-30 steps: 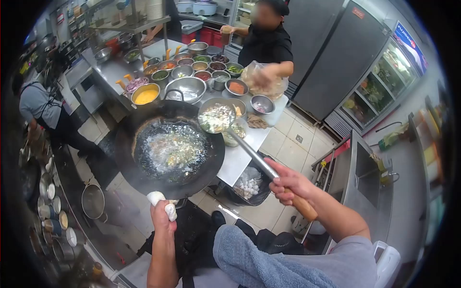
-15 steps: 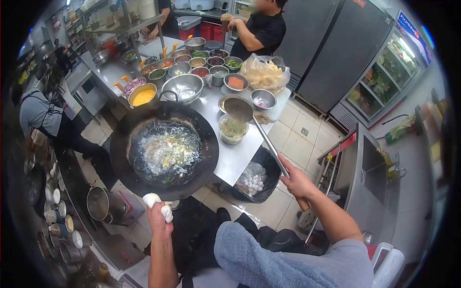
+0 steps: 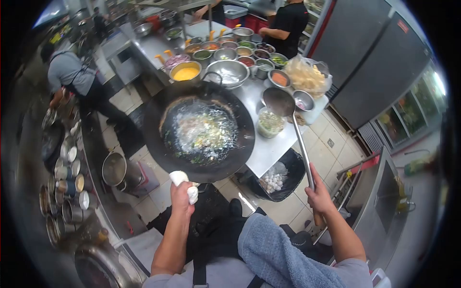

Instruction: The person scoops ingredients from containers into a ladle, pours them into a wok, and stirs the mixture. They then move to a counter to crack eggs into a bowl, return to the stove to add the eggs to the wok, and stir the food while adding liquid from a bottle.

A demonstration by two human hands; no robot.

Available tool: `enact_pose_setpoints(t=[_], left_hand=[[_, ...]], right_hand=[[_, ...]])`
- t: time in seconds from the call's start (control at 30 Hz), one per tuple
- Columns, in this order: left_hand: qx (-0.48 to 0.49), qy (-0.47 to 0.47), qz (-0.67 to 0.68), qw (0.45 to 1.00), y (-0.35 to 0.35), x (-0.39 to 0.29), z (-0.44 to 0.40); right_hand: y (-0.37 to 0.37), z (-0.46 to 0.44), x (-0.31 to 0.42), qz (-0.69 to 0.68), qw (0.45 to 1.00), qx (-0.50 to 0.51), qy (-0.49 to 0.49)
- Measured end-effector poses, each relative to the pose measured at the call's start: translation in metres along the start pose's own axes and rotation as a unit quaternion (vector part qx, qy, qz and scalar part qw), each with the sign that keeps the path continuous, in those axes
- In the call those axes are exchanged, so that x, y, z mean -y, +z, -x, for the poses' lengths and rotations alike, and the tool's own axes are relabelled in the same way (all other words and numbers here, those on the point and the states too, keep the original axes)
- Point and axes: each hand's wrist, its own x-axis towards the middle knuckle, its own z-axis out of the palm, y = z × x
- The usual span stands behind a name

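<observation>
My left hand [image 3: 181, 196] is closed around a folded white cloth [image 3: 178, 178] at the near edge of a large black wok [image 3: 152, 129]. The wok is held up at the corner of the steel table, with bubbling liquid and bits of green and pale food [image 3: 206, 129] inside. In my right hand [image 3: 319, 196] is the long handle of a ladle [image 3: 279, 102], fingers wrapped round it. The ladle's bowl hangs over the table, just above a clear plastic tub [image 3: 270, 123] of greenish chopped food. Whatever the cloth covers is hidden.
Several metal bowls of ingredients, a yellow-filled pot [image 3: 186, 72] and a large steel bowl [image 3: 226, 73] crowd the steel table [image 3: 266, 152]. Below stands a black-lined bin [image 3: 300, 177] with eggshells. Co-workers stand at left [image 3: 74, 72] and behind the table [image 3: 290, 29].
The view has swung left, so everything sits further right. The ladle, tipped over the tub before with food falling from it, now hangs more level. The left hand keeps its hold on the cloth.
</observation>
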Motion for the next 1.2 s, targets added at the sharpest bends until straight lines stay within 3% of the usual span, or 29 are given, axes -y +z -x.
enact_pose_setpoints(t=[0.1,0.17,0.23,0.27,0.33,0.37,0.43,0.5,0.57,0.6,0.83,0.97,1.03,1.1,1.2], left_hand=[[-0.006,0.035,0.013,0.999,-0.001,0.0,0.004],[-0.006,0.042,0.015,0.999,-0.005,-0.002,0.01],[-0.004,0.046,0.018,0.999,-0.011,-0.004,0.015],[-0.005,0.04,0.015,0.999,-0.014,-0.006,0.017],[-0.009,0.034,0.014,0.999,-0.02,-0.009,0.019],[-0.003,0.025,0.016,1.0,-0.025,-0.01,0.02],[0.0,0.013,0.019,1.0,-0.03,-0.012,0.02],[-0.001,0.021,0.014,1.0,-0.032,-0.015,0.022],[-0.004,0.011,0.017,1.0,-0.039,-0.02,0.022],[0.004,0.011,0.019,1.0,-0.047,-0.019,0.019],[0.007,0.019,0.022,1.0,-0.058,-0.022,0.023],[-0.033,0.071,0.019,0.997,-0.041,-0.021,0.02],[-0.039,0.101,0.023,0.994,-0.032,-0.02,0.015],[-0.053,0.107,0.024,0.993,-0.024,-0.019,0.009],[-0.087,0.096,0.002,0.992,-0.016,-0.015,0.007]], right_hand=[[-0.004,0.003,0.057,-0.12,0.979,0.116,0.116],[0.007,-0.017,0.063,-0.129,0.979,0.148,0.06],[0.024,-0.043,0.072,0.012,0.984,0.177,-0.008],[0.037,-0.058,0.066,0.013,0.983,0.181,-0.006],[0.062,-0.085,0.055,0.189,0.954,0.097,-0.213],[0.066,-0.087,0.067,0.19,0.953,0.102,-0.213],[0.074,-0.085,0.087,0.195,0.956,0.189,-0.109],[0.072,-0.076,0.078,0.207,0.948,0.212,-0.117],[0.061,-0.06,0.069,0.195,0.918,0.249,-0.238],[0.058,-0.054,0.069,0.192,0.918,0.268,-0.222],[0.071,-0.08,0.105,0.266,0.941,0.153,-0.14],[0.078,-0.073,0.123,0.266,0.928,0.156,-0.207],[0.086,-0.047,0.16,0.129,0.943,0.303,0.036],[0.093,-0.039,0.157,-0.07,0.913,0.384,0.122],[0.099,-0.02,0.175,-0.287,0.81,0.434,0.269]])
